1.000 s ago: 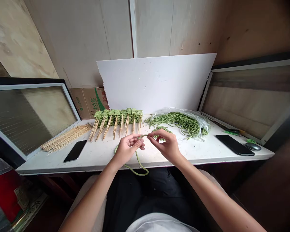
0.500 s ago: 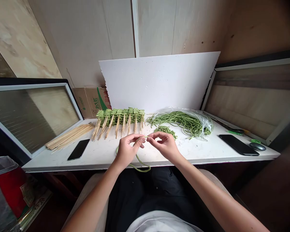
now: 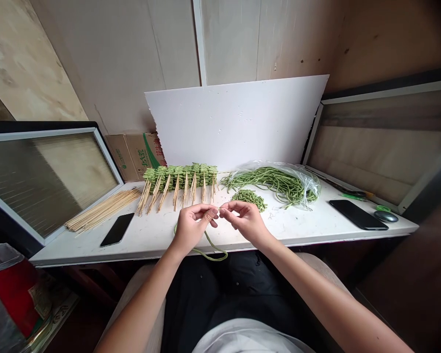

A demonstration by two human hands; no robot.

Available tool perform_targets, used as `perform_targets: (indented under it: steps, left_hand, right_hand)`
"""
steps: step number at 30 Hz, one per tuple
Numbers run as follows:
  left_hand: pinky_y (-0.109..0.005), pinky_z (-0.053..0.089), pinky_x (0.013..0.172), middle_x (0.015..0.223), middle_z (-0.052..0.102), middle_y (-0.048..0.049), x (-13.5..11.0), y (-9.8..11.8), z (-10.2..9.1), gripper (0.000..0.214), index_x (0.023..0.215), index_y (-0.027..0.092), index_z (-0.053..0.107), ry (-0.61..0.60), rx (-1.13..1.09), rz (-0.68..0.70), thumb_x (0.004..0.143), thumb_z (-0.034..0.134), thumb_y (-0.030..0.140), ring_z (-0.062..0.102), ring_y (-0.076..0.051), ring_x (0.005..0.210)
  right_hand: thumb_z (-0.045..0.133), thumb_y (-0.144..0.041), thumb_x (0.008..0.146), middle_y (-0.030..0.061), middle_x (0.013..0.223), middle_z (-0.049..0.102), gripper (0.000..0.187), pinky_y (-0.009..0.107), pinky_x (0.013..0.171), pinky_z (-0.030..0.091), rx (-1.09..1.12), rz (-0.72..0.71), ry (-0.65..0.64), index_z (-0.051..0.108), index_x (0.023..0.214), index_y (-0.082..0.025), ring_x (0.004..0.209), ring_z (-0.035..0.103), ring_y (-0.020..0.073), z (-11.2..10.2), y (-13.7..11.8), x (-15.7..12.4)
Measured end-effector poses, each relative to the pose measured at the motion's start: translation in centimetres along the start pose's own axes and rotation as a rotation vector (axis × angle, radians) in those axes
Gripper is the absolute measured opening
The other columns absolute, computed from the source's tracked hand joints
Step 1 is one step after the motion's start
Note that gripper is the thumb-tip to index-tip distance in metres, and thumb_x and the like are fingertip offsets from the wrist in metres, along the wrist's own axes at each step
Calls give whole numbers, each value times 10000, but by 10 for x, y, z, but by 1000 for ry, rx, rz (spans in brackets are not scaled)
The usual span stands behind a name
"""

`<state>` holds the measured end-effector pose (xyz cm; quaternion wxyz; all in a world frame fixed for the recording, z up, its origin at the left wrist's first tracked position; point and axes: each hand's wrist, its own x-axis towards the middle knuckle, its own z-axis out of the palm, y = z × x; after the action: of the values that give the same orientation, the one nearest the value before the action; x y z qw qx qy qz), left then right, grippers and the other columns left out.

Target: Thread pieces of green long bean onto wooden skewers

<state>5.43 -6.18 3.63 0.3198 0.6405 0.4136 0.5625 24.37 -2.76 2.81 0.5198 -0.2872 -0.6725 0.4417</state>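
Observation:
My left hand (image 3: 193,226) and my right hand (image 3: 244,220) meet above the front of the white table (image 3: 308,226). Both pinch the end of one long green bean (image 3: 209,247), which loops down over the table's edge. Just beyond my right hand lies a small heap of short cut bean pieces (image 3: 249,197). Behind it, a clear plastic bag holds a bundle of long beans (image 3: 279,182). A row of finished bean skewers (image 3: 180,180) lies at the back, left of the bag.
Bare bamboo skewers (image 3: 103,210) are piled at the left, beside a black phone (image 3: 116,230). A second black phone (image 3: 357,214) and a small dark round object (image 3: 385,216) lie at the right. A white board (image 3: 238,122) leans on the wall. Framed glass panels flank the table.
My hands have closed in on each other, so the pinch points on the bean nearly touch. The hanging loop has drawn up slightly. The camera shifted a little.

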Motion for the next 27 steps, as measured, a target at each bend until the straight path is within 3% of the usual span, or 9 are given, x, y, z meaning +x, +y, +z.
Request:
perform_targets:
  steps: [5,10,18,23,27]
  left_hand:
    - [-281,598,619,784,770,-76,4,-7,-1,336,920,137,768,-28,-113,-21,892,797,471,728,-180,608]
    - [-284,583,561,718,740,-61,7,-9,-2,381,870,125,746,-63,-220,-56,833,848,491,688,-166,550]
    - [-279,554,550,652,690,-36,9,-13,-2,401,829,113,741,-69,-253,-110,799,872,491,646,-141,513]
    - [-285,564,585,710,690,-27,20,-29,-29,430,835,118,719,69,-283,-121,745,910,492,640,-129,549]
    - [-291,563,642,736,689,-28,25,-37,-44,423,941,107,733,104,-191,-92,837,842,502,641,-123,571]
  right_hand:
    - [823,-522,820,37,790,711,349,237,476,392,109,50,-80,786,879,-180,540,497,96,1,-1,1]
    - [828,-506,826,29,795,695,328,246,527,421,233,93,-171,768,865,-186,574,510,102,0,0,2]
    - [835,-571,793,15,792,641,404,258,568,417,365,196,-266,711,831,-188,594,466,103,-3,25,7]
    - [859,-650,699,14,765,626,493,257,553,410,358,122,-115,640,778,-215,646,485,139,-28,34,20]
    - [796,-595,797,80,854,744,432,299,621,477,-123,29,82,768,914,-180,706,606,188,-72,49,38]
